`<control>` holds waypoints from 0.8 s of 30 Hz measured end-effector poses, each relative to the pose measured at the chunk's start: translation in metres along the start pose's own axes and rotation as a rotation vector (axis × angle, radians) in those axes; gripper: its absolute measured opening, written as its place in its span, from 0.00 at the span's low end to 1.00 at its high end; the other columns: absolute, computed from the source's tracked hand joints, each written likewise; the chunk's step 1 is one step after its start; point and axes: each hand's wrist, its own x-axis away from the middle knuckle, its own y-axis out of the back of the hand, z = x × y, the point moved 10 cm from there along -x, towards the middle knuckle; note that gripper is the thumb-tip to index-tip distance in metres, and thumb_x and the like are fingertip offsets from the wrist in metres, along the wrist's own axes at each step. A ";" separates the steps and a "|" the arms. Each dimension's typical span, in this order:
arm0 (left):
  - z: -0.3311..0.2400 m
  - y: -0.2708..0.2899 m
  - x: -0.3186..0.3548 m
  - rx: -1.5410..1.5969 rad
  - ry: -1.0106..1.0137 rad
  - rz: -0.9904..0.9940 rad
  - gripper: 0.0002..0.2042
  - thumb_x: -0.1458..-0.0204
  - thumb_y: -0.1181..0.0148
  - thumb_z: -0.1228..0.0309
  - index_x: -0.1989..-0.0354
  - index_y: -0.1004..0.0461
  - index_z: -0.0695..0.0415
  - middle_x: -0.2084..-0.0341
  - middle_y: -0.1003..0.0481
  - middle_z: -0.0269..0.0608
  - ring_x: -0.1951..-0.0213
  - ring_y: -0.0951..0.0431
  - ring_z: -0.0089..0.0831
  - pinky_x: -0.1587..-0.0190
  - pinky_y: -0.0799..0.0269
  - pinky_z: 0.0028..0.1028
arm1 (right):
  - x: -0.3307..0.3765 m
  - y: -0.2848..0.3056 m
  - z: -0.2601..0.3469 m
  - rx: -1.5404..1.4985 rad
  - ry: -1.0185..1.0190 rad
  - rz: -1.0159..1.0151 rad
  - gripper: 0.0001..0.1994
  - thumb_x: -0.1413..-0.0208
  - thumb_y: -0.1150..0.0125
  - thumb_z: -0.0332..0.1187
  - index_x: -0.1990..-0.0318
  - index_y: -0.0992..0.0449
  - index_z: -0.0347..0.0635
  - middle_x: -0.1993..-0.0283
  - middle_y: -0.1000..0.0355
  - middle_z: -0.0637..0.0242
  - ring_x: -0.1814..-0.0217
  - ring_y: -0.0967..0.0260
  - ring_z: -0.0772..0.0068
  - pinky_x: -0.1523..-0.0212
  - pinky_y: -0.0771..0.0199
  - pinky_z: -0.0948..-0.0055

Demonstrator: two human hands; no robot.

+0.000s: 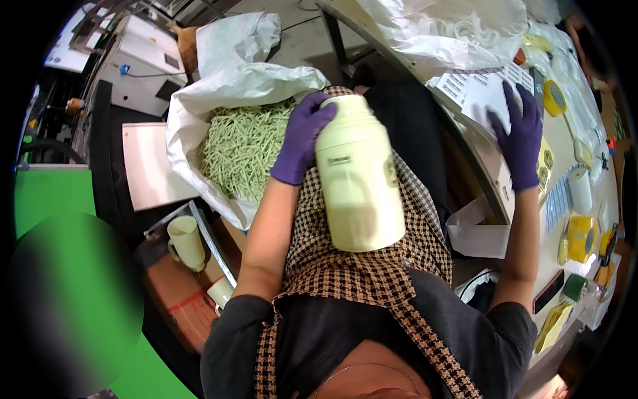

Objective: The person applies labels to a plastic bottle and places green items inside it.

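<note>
Single wide fisheye view from wearer's head, facing steeply down, close; workbench (563, 141) edge slanting at right.

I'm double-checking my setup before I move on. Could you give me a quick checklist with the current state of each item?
1. Left hand gripping the flask near its top: ok.
2. Right hand free, fingers spread: ok, nothing visible in it.
3. Both hands gloved: ok.
4. Flask's base supported by the checked apron: cannot tell from above.
5. Right hand clear of the white printed sheets: cannot tell whether it touches them.
6. White sack closed: not ok, its mouth is open.
</note>
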 end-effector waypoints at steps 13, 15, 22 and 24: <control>-0.083 -0.093 0.106 -0.763 -0.662 0.595 0.26 0.48 0.28 0.64 0.40 0.28 0.49 0.38 0.27 0.41 0.29 0.38 0.44 0.23 0.59 0.49 | 0.094 -0.007 0.204 -0.778 -0.101 0.314 0.36 0.47 0.33 0.28 0.28 0.35 0.46 0.28 0.45 0.34 0.27 0.41 0.33 0.32 0.33 0.51; -0.076 -0.088 0.158 -0.728 -0.826 0.671 0.22 0.47 0.30 0.63 0.42 0.25 0.47 0.37 0.27 0.40 0.28 0.40 0.42 0.22 0.62 0.48 | 0.094 -0.004 0.206 -0.759 -0.107 0.311 0.34 0.46 0.34 0.27 0.29 0.34 0.47 0.29 0.43 0.34 0.28 0.39 0.34 0.32 0.31 0.52; -0.044 -0.080 0.201 -1.060 -0.910 0.648 0.11 0.42 0.37 0.60 0.53 0.16 0.42 0.40 0.24 0.26 0.27 0.42 0.34 0.22 0.61 0.47 | 0.096 -0.007 0.210 -0.697 -0.112 0.323 0.34 0.45 0.36 0.25 0.29 0.34 0.50 0.30 0.42 0.35 0.29 0.37 0.34 0.35 0.28 0.54; -0.054 -0.092 0.198 -1.109 -0.953 0.655 0.11 0.40 0.39 0.60 0.53 0.15 0.43 0.44 0.21 0.22 0.29 0.39 0.34 0.22 0.59 0.46 | 0.097 -0.008 0.213 -0.667 -0.098 0.334 0.34 0.45 0.37 0.25 0.28 0.35 0.51 0.29 0.43 0.35 0.29 0.37 0.34 0.37 0.26 0.55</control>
